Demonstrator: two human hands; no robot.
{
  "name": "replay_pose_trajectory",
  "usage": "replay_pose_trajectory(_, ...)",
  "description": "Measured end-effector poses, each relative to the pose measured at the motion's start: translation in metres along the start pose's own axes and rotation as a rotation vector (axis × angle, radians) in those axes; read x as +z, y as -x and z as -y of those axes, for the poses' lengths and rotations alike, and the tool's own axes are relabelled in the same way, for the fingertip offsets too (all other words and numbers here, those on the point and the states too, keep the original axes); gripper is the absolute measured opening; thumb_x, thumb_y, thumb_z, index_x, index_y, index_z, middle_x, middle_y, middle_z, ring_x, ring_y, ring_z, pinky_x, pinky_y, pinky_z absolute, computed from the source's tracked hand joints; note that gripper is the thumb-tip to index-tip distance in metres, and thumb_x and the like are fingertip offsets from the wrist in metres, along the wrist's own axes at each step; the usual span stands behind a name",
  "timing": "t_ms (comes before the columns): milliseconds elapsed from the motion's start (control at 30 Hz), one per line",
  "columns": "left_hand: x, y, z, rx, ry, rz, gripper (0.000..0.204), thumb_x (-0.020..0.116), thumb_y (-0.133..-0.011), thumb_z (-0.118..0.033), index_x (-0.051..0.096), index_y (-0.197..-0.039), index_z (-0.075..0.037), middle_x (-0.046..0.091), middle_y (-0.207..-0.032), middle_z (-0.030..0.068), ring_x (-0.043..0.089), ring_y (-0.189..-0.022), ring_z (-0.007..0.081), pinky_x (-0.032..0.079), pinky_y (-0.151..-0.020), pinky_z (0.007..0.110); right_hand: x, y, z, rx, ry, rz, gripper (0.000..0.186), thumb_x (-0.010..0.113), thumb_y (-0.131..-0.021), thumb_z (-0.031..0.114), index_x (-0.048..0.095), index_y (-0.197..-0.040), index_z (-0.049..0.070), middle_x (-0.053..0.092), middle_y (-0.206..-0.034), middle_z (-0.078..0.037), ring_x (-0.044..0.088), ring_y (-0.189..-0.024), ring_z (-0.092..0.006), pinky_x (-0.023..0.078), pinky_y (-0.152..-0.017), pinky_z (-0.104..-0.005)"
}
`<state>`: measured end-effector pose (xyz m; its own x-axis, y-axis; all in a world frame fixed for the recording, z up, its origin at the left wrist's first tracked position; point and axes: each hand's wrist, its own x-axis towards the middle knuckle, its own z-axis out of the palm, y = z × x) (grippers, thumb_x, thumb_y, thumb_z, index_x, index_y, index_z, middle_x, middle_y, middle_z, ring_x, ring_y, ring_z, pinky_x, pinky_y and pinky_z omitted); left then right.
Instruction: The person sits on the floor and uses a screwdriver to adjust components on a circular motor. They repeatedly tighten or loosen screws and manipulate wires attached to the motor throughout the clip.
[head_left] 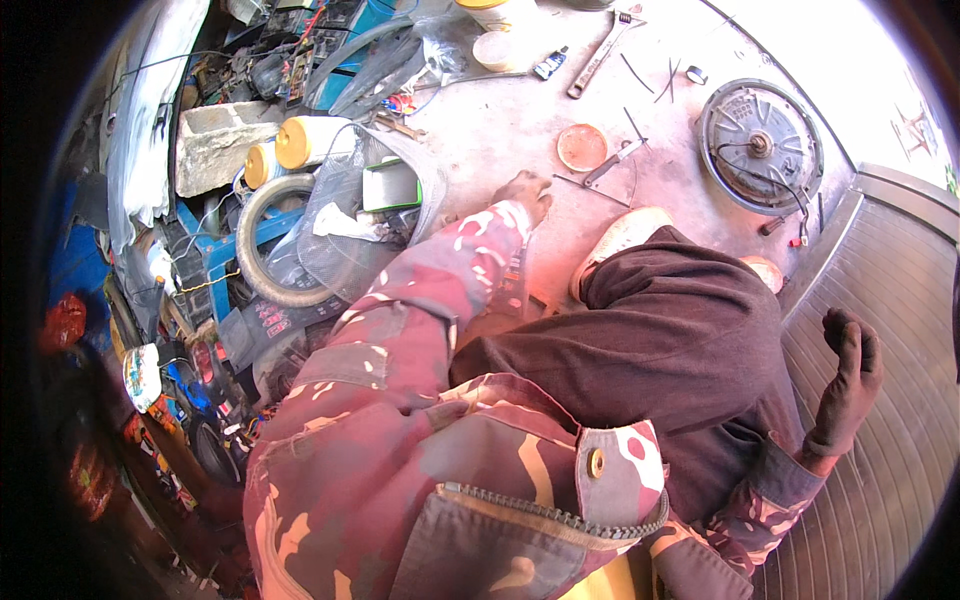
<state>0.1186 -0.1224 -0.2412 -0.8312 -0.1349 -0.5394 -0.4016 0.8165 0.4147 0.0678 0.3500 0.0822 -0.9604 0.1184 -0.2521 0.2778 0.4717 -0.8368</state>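
My left hand (524, 194) reaches forward over the floor, its fingers loosely bent and apart, with nothing visible in them. Just right of its fingertips lies a thin dark tool (614, 166) with a grey blade-like part and slim rods. An orange-red round dish (582, 148) sits beyond that tool. At the right, my right hand (848, 382) wears a dark glove and is raised in the air beside a ribbed metal shutter (865, 400). Its fingers are half curled, holding nothing that I can see. A round hub motor (760, 148) with a cable lies flat at the far right.
An adjustable wrench (600, 58), a small tube (550, 64) and white tubs (497, 50) stand or lie at the back. On the left are a tyre (270, 240), clear plastic (335, 235), a concrete block (222, 145), yellow-lidded containers (293, 143) and piled clutter. My bent knee (680, 320) occupies the middle.
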Motion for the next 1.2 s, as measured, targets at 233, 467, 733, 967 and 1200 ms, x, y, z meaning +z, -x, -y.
replay_pose_trajectory(233, 0.039, -0.057, -0.037, 0.078, -0.362, 0.02, 0.031, 0.068, -0.092, -0.02, 0.07, -0.121, -0.01, 0.072, -0.119, 0.0177, 0.069, -0.116, 0.0356, 0.056, -0.096, 0.048, 0.005, 0.002, 0.005, 0.042, 0.029, -0.006, 0.025, 0.059, -0.109, 0.016, 0.071, -0.117, -0.004, 0.074, -0.113, -0.013, 0.071, -0.107, -0.0215, 0.055, -0.1, -0.0365)
replay_pose_trajectory(467, 0.046, -0.046, -0.013, 0.211, -0.373, -0.151, 0.029, 0.068, -0.09, -0.017, 0.072, -0.118, -0.011, 0.073, -0.115, 0.0165, 0.072, -0.106, 0.037, 0.057, -0.093, 0.049, 0.008, 0.004, 0.01, 0.027, 0.036, 0.006, 0.022, 0.062, -0.106, 0.014, 0.072, -0.114, -0.004, 0.074, -0.111, -0.011, 0.069, -0.107, -0.0199, 0.054, -0.099, -0.0351)
replay_pose_trajectory(733, 0.033, -0.035, -0.025, 0.054, -0.171, -0.078, 0.032, 0.072, -0.093, -0.024, 0.071, -0.124, -0.015, 0.069, -0.127, 0.015, 0.07, -0.113, 0.0367, 0.057, -0.097, 0.048, 0.008, 0.004, 0.01, 0.02, 0.074, 0.005, 0.022, 0.063, -0.106, 0.014, 0.072, -0.114, -0.004, 0.074, -0.111, -0.011, 0.069, -0.107, -0.0194, 0.053, -0.099, -0.034)
replay_pose_trajectory(967, 0.039, -0.039, -0.024, 0.078, -0.326, -0.043, 0.029, 0.071, -0.092, -0.021, 0.074, -0.121, -0.015, 0.07, -0.123, 0.0148, 0.071, -0.112, 0.0354, 0.057, -0.097, 0.048, 0.012, 0.004, 0.011, 0.046, 0.061, 0.008, 0.023, 0.064, -0.105, 0.015, 0.072, -0.115, -0.004, 0.074, -0.111, -0.011, 0.068, -0.107, -0.0191, 0.053, -0.098, -0.0341)
replay_pose_trajectory(1200, 0.056, -0.054, -0.002, 0.231, -0.413, -0.128, 0.022, 0.06, -0.094, -0.013, 0.076, -0.109, -0.012, 0.071, -0.12, 0.016, 0.072, -0.11, 0.0351, 0.057, -0.094, 0.048, 0.013, 0.003, 0.012, 0.034, 0.053, 0.029, 0.022, 0.063, -0.105, 0.013, 0.072, -0.115, -0.004, 0.073, -0.112, -0.01, 0.067, -0.107, -0.0181, 0.052, -0.098, -0.0329)
